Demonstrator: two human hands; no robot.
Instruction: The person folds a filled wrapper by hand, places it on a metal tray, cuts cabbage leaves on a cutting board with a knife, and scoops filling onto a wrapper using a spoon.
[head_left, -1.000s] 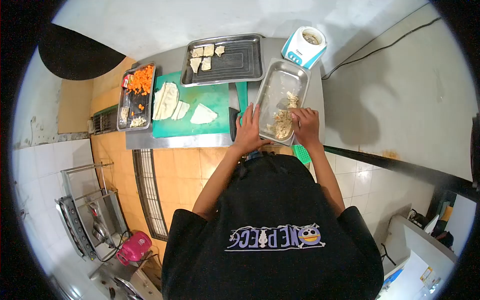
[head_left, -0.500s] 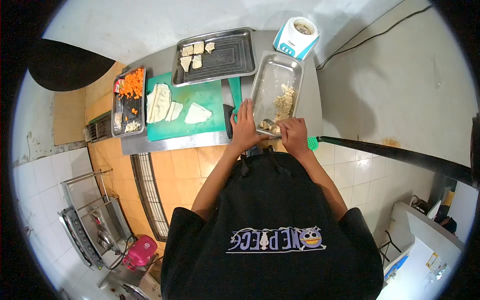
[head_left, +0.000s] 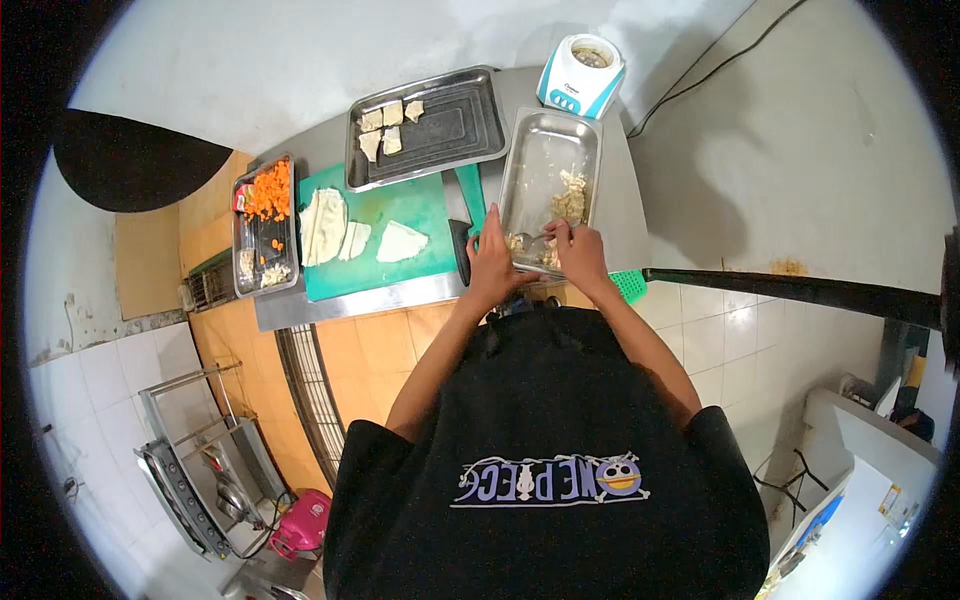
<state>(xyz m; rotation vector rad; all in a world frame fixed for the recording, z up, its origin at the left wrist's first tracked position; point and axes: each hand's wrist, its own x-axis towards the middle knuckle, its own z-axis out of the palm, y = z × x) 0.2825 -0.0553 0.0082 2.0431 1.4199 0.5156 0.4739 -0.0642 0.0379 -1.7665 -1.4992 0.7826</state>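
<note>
My right hand is closed on the handle of a metal spoon inside a deep metal pan. Crumbly pale filling lies along the pan's right side and near end. My left hand rests at the pan's near left corner, fingers apart, thumb along the near edge. Just left of it, a knife with a black handle lies by the green cutting board. Dough lies on the board, with two narrow strips and a larger cut piece beside it.
Several dough pieces lie in a black-based metal tray behind the board. A smaller tray at the left holds diced carrots. A white and blue blender base stands behind the pan. A green slotted object is at the table's near right.
My right hand and the spoon moved from the pan's middle to its near end, then slightly back and left. Filling has shifted toward the near end. The view has turned a little.
</note>
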